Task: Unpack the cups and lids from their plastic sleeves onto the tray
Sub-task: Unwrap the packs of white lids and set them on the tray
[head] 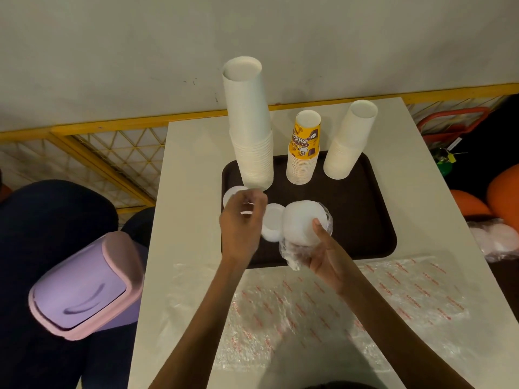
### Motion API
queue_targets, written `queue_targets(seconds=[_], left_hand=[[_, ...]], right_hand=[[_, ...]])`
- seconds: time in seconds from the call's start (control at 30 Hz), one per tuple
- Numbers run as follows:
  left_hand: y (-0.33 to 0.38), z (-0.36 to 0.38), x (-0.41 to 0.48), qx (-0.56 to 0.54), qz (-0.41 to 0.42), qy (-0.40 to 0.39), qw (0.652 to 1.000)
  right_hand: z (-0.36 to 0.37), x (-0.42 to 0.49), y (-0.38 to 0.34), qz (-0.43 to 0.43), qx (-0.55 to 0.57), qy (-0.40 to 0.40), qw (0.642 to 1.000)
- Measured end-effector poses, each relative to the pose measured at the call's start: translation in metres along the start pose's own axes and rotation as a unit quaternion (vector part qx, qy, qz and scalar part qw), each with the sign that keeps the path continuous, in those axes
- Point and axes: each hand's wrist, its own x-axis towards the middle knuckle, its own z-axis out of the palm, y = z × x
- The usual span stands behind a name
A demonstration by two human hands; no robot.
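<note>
A dark brown tray (pixel 362 217) lies on the white table. On it stand three upside-down cup stacks: a tall white stack (pixel 250 127), a yellow printed stack (pixel 303 150) and a shorter white stack (pixel 348 141). Two white lids lie on the tray's left part, one (pixel 233 195) near the rim and one (pixel 271 223) between my hands. My right hand (pixel 323 256) grips a stack of white lids (pixel 302 223) still partly in its crumpled plastic sleeve (pixel 292 254). My left hand (pixel 241 220) hovers over the tray's left edge, fingers pinched on a single white lid, blurred.
Empty plastic sleeves with red print (pixel 337 301) lie flat on the table's near side. A purple bin with a pink swing lid (pixel 87 287) stands on the floor at the left. More wrapped lids (pixel 497 242) sit off the table's right edge. A yellow lattice fence (pixel 106 155) runs behind.
</note>
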Motion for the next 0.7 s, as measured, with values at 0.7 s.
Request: queue_targets(seconds=[0.7], left_hand=[[-0.006,-0.003,-0.106,0.136,0.252,0.065,0.956]], right_hand=[[-0.004,-0.037,0.022,0.021,0.010,-0.140,0.990]])
